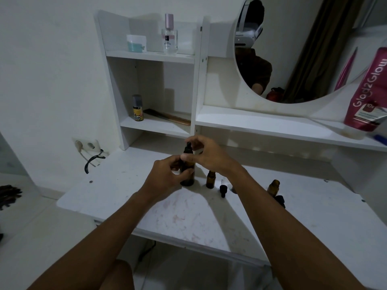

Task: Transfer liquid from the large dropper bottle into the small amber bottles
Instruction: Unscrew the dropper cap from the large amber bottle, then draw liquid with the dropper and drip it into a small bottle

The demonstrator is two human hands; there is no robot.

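The large dropper bottle [187,170] stands upright on the white surface [188,216], left hand [165,176] clamped round its body and right hand [206,153] pinching the dropper cap [188,147], with the nearest small amber bottle [210,179] (uncapped, it seems) just right.

Dim, greyish light – soft arm shadows on the tabletop [188,216] – edges bowed.
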